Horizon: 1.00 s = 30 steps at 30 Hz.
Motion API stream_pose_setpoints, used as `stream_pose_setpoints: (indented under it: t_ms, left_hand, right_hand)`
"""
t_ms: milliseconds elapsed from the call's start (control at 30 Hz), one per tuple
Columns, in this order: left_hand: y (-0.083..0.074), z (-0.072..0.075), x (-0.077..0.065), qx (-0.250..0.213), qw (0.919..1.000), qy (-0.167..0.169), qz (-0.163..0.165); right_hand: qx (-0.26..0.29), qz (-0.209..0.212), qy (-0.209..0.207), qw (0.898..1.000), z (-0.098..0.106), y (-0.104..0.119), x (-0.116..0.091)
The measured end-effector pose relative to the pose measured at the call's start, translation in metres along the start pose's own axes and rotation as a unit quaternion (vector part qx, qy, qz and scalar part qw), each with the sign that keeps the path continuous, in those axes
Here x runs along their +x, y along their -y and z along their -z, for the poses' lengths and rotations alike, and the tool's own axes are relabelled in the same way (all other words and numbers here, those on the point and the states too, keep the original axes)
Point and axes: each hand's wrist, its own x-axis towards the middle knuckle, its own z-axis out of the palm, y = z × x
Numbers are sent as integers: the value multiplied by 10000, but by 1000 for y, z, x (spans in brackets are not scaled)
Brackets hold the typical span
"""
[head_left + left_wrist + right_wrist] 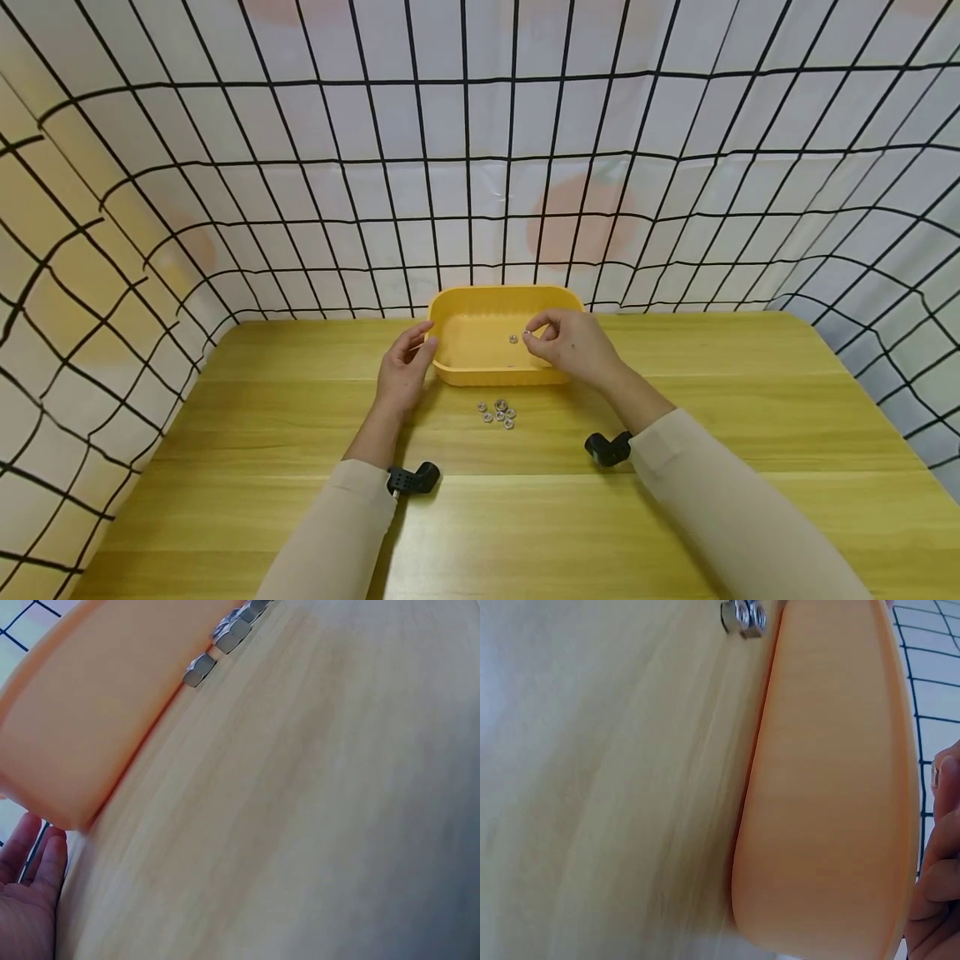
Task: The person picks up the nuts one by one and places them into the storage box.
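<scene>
A yellow tray (495,377) stands near the back of the wooden table. My left hand (401,375) is at the tray's left end; its fingers look fairly straight, the tips touching the side. Over the tray's right part, my right hand (573,346) pinches a small nut between thumb and forefinger, mostly covered by the fingertips. One metal nut (513,339) lies inside the tray. In front of the tray, several loose hex nuts (500,415) sit grouped on the table. The left wrist view shows some nuts (231,635) beside the tray wall (97,705).
A black wire grid (465,158) rises behind the table and along both sides, with pale cloth behind it. The wooden tabletop (495,525) extends in front of and beside the tray. Each wrist wears a small black device (414,479).
</scene>
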Motion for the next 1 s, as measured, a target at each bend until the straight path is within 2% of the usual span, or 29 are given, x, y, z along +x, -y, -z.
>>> stream_pose_setpoints:
  t_ms: [367, 1000]
  left_hand:
    - [1, 1, 1, 44, 10000, -1, 27]
    - [1, 1, 2, 26, 10000, -48, 27]
  right_hand:
    - [102, -215, 54, 9997, 5, -11, 13]
    - [-399, -134, -52, 9991, -1, -12, 27]
